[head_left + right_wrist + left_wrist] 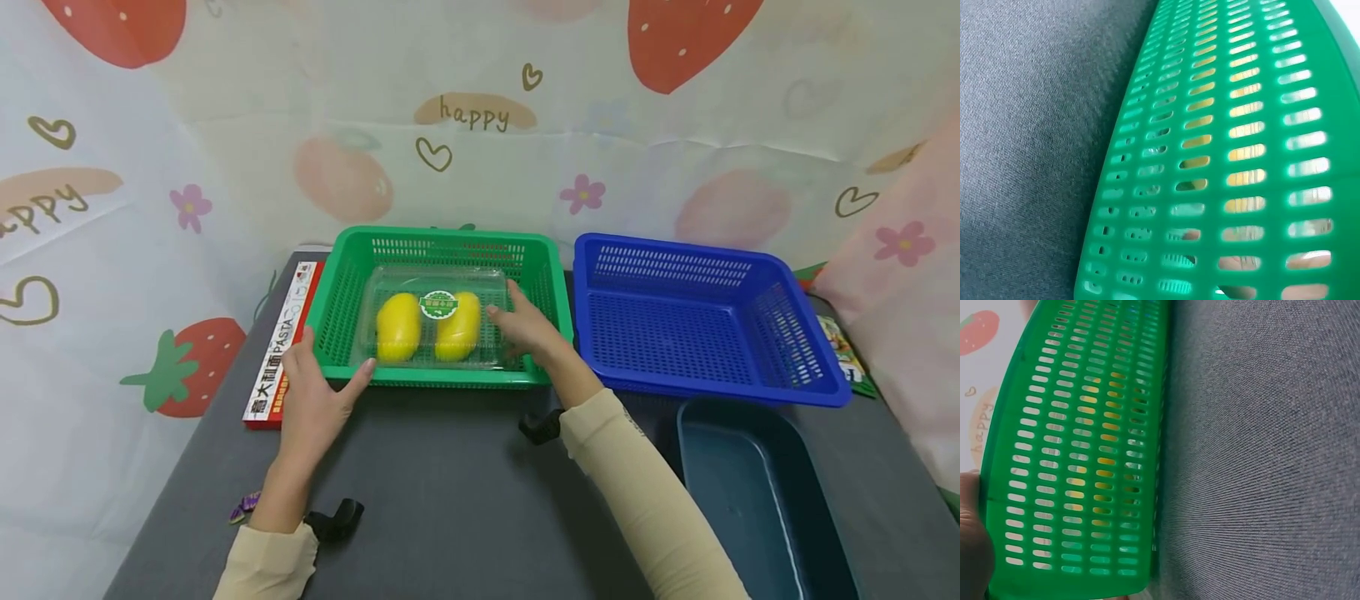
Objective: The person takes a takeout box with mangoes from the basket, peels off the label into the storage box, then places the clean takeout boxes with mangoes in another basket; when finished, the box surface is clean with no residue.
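Observation:
A clear plastic box with two yellow mangoes inside and a green-and-white round label lies in the green basket. My right hand reaches over the basket's front right and grips the box's right end, thumb over the lid; its lower fingers are partly hidden. At the basket's front left corner, my left hand has thumb and fingers spread wide, touching the rim. Part of that hand shows at the rim in the left wrist view. Through the basket's slots, the right wrist view shows yellow and some fingers.
A red-and-white pasta box lies left of the green basket. On the right are a blue basket, a dark teal tray and a green packet. A small purple item lies by the left forearm.

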The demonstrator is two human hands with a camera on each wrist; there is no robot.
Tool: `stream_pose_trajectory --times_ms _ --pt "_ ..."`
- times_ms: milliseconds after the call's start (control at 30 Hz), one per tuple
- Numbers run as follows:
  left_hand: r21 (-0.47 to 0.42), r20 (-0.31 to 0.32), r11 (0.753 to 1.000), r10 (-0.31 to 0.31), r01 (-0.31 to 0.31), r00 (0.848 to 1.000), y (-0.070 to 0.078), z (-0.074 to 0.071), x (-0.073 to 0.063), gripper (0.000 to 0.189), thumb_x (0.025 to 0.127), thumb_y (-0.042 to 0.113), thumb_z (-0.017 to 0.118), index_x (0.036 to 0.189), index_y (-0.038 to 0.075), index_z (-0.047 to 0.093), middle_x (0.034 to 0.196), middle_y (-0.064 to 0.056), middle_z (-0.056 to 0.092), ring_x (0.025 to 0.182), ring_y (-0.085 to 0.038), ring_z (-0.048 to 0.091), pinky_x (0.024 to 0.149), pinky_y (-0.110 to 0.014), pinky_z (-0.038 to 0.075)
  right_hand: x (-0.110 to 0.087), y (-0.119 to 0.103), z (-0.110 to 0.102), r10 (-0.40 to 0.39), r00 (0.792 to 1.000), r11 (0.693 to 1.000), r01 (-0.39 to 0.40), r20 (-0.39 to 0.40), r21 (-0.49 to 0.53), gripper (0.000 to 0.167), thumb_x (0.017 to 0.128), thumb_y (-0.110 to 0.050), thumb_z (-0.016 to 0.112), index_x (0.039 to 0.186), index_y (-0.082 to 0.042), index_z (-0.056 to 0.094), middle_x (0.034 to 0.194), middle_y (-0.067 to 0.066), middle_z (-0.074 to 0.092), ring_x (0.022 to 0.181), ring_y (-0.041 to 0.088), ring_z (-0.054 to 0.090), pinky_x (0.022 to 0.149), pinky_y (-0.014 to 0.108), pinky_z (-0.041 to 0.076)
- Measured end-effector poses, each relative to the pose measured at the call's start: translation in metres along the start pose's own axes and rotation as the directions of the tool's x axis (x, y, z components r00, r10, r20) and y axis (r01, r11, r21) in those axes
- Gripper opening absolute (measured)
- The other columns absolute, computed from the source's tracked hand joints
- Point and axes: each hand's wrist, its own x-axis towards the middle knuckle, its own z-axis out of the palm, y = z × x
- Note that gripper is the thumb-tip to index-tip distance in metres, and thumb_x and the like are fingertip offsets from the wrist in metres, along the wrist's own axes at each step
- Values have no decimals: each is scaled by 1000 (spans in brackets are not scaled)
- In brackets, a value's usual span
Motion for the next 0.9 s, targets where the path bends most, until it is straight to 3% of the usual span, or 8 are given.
stream_pose_trajectory --times_ms 267,433,700,900 --pt "16 -6 1000 -2 2 1000 0 1 3 103 84 62 59 155 11 5 147 -22 20 104 -43 48 93 -59 43 -4 -11 -5 -27 996 999 25 -89 -24 64 104 -31 38 155 -27 0 161 5 7 118 36 54 74 45 55" --pt "21 -6 1000 -4 4 1000 -1 2 2 103 84 62 59 155 11 5 146 -22 20 97 -43 49 88 -59 45 -18 -29 -20 -77 990 997 76 -116 -16 62 104 -32 36 155 -30 0 160 8 14 116 37 55 75 45 56" --pt "30 13 1000 -7 7 1000 2 6 2 104 83 65 57 155 13 2 147 -21 20 93 -42 51 86 -57 47 -79 -46 -46 -163 974 987 161 -156 -25 61 103 -40 36 150 -45 -2 150 12 35 107 28 61 79 43 54" --pt "30 36 999 -32 31 999 1 -2 -1 105 82 58 62 155 17 0 146 -19 20 102 -41 49 90 -56 47 -137 -45 -52 -215 970 971 200 -113 -132 59 102 -45 36 151 -43 3 136 7 47 108 25 59 81 42 54"
